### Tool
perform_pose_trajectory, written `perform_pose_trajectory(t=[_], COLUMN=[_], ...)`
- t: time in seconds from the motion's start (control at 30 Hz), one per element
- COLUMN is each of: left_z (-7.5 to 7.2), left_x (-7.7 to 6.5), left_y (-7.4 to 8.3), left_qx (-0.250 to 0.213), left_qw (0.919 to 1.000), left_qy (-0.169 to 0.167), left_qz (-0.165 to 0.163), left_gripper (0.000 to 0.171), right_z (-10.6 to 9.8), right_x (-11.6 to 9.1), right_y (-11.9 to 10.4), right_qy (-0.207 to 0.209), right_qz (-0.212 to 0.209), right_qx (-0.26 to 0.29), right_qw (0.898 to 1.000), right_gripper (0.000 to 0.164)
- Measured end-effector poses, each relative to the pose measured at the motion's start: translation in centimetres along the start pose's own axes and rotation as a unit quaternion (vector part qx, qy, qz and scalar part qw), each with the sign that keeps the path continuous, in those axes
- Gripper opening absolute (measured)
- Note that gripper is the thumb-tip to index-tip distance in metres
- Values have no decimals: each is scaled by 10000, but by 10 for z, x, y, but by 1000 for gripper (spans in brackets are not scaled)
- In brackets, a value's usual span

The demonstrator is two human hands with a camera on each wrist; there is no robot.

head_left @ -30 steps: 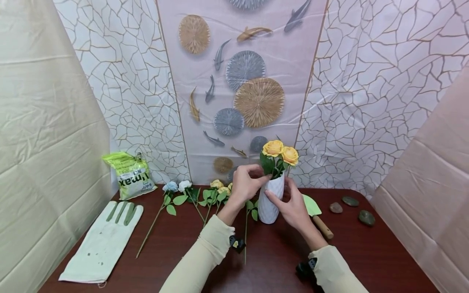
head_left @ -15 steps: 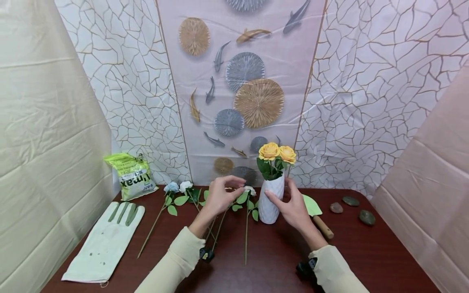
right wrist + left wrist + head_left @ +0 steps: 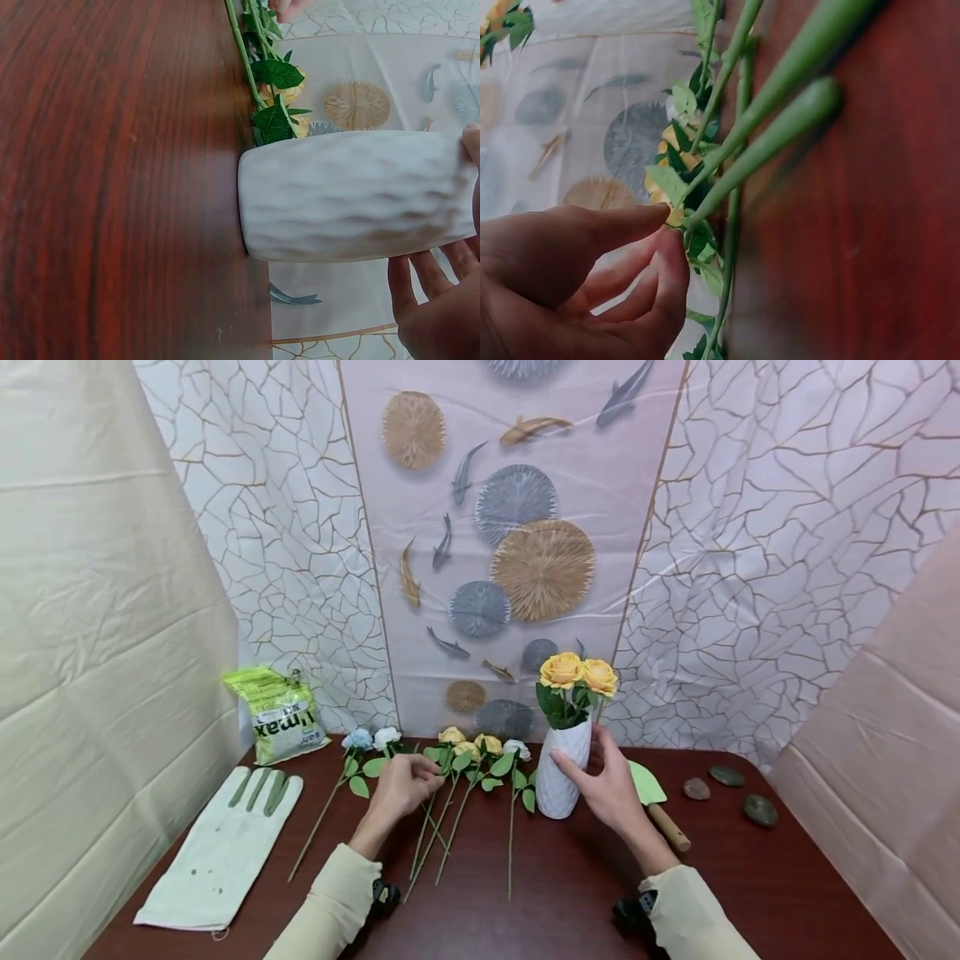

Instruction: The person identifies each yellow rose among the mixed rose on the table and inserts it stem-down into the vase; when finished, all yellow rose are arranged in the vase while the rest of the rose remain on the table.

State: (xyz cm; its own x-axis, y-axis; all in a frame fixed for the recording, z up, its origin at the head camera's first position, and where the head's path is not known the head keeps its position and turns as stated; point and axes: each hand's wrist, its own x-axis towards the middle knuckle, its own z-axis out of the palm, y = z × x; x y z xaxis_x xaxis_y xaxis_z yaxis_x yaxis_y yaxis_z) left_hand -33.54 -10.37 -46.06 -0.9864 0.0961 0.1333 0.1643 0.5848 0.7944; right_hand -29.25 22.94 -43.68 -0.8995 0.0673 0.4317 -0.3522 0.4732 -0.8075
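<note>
The white vase (image 3: 555, 787) of yellow roses (image 3: 562, 671) stands right of centre on the tabletop (image 3: 555, 885); the right hand (image 3: 611, 787) curls its fingers round it. Leftward, the left hand's (image 3: 403, 787) fingertips nearly meet at loose flowers (image 3: 467, 750); I cannot tell whether they pinch a stem (image 3: 759, 158).

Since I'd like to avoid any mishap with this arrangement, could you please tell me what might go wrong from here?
The tall white textured vase carries two yellow roses high above its base, so it may tip if the right hand knocks it. Also, the thin green stems near the left hand cross on the dark red wood-grained table, so lifting one might drag others.
</note>
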Motion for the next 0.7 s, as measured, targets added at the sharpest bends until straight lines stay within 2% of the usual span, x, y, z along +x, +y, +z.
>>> perform_pose_trajectory(t=[0.1, 0.27, 0.37, 0.53, 0.7], left_z=[3, 0, -3, -9, -15], left_x=[-2, -6, -8, -8, -4], left_y=[0, -1, -2, -2, 0], left_qx=[3, 30, -8, -551, -1232], left_qw=[9997, 9993, 9986, 9957, 9883], left_qy=[-218, -192, -320, -545, -606], left_qz=[-98, -332, -427, -511, -659], left_gripper=[14, 11, 12, 15, 17], right_z=[-1, 2, 3, 2, 1], right_x=[0, 1, 1, 0, 0], right_y=[1, 3, 4, 4, 2], right_qy=[6, -42, -55, -19, -4], right_qz=[37, -13, -35, 2, -16], right_qx=[26, 7, -6, -8, 32], right_qw=[10000, 10000, 10000, 10000, 10000], right_gripper=[73, 71, 71, 72, 72])
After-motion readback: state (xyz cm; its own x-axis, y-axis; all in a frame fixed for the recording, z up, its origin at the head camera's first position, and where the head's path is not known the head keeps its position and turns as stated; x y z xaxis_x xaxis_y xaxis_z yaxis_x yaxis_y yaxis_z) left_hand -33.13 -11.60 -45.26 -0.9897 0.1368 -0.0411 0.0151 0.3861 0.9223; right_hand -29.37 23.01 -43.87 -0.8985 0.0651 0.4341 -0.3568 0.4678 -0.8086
